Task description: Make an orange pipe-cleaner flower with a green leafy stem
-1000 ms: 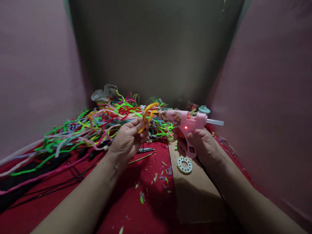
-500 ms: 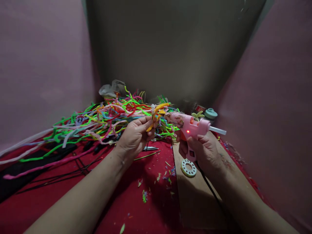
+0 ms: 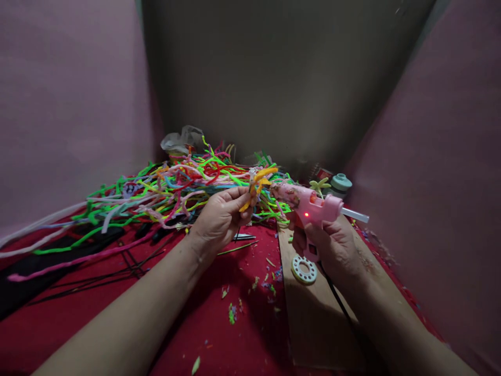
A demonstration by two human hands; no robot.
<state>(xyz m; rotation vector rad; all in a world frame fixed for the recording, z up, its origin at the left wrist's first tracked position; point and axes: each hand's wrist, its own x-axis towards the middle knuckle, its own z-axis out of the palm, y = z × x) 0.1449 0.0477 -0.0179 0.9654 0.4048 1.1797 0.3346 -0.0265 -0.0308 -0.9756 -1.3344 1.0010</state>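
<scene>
Compared with a second ago, the view swings a little, so much of the apparent sliding of walls and clutter is probably the head turning. Apart from that, the pink glue gun [image 3: 324, 206] now tips rear-end down, with its clear glue stick [image 3: 356, 214] sloping away, and a pale yellow-green flower [image 3: 320, 184] shows behind it beside the teal-lidded jar [image 3: 341, 182]. The left hand [image 3: 221, 216] keeps its fingers pinched on the orange pipe-cleaner piece [image 3: 266, 173], which sits just in front of the nozzle, before the heap of coloured pipe cleaners [image 3: 195, 180]; a thin dark stem [image 3: 237, 233] hangs below those fingers. The right hand [image 3: 340, 244] has its fingers wrapped around the gun's grip, though whether the trigger is squeezed cannot be told. The gun's red light is lit in all three pictures. I judge that the hands are keeping piece and nozzle together through the tilt, so gluing looks to be in progress; whether the tip touches, or any glue is out, is too small to make out. Below, the white holed ring [image 3: 296, 270] lies on the brown board [image 3: 313, 324], apart from both hands.
</scene>
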